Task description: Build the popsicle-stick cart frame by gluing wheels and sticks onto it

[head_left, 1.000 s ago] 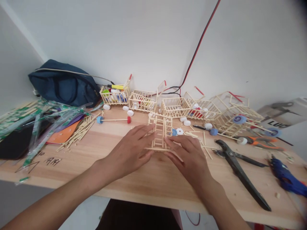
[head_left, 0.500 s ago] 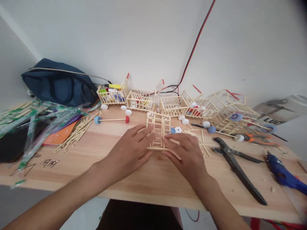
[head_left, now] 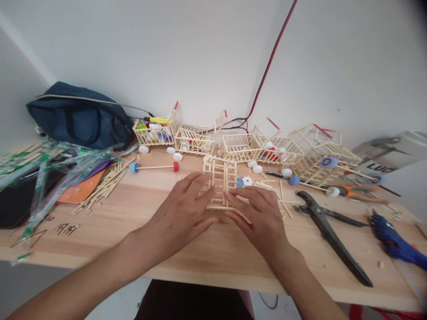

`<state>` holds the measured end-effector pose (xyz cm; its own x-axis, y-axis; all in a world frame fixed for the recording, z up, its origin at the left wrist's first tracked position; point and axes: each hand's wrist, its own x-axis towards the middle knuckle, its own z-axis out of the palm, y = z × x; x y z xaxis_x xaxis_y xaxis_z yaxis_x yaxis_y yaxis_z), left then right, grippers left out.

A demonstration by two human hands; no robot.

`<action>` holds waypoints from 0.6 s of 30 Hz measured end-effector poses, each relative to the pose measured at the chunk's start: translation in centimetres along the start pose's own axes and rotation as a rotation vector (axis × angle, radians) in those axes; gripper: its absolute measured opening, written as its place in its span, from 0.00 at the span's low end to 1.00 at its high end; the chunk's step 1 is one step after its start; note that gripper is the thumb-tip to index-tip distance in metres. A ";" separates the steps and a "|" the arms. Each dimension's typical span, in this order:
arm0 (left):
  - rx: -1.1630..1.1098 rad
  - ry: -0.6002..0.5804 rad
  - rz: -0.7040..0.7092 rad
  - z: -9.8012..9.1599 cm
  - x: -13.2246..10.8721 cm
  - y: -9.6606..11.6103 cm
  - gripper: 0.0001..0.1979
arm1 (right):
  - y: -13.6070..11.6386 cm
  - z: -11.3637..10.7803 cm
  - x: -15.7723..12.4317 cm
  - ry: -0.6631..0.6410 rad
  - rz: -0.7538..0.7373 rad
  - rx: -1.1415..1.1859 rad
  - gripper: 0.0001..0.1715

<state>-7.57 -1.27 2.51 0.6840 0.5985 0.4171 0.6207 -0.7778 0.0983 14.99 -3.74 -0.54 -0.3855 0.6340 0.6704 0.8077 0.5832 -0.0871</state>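
Note:
A small open frame of thin wooden sticks (head_left: 219, 170) stands on the table in front of me, between my hands. My left hand (head_left: 185, 206) curves round its near left side, fingers on the sticks and thumb low at the near end. My right hand (head_left: 262, 212) grips the near right corner, index fingertip against an upright stick and thumb below. The fingers hide parts of both sides. Just right of the frame lie a blue cap (head_left: 239, 182) and a white cap wheel (head_left: 247, 181).
Along the wall stand several stick carts (head_left: 240, 147) with cap wheels. A stick axle (head_left: 155, 167) and a stick pile (head_left: 103, 187) lie left, near a dark blue bag (head_left: 82, 116). Black-handled cutters (head_left: 328, 231), orange pliers (head_left: 363, 193) and a blue glue gun (head_left: 395, 242) lie right.
My left hand has shifted slightly along the frame's near left side, its thumb now nearer the middle. The right hand keeps its place, and the view has moved a little.

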 end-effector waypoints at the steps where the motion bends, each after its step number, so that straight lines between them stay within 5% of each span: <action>1: 0.008 0.001 0.005 0.0 0.0 0.1 0.23 | 0.0 0.0 0.0 -0.003 0.003 -0.001 0.16; 18: 0.155 0.076 0.149 0.5 1.3 0.9 0.17 | -0.3 0.1 0.2 0.019 0.035 -0.003 0.14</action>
<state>-5.95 -1.06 2.74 0.7449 0.4587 0.4845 0.5707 -0.8142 -0.1067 14.62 -3.74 -0.49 -0.3482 0.6440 0.6812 0.8218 0.5593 -0.1086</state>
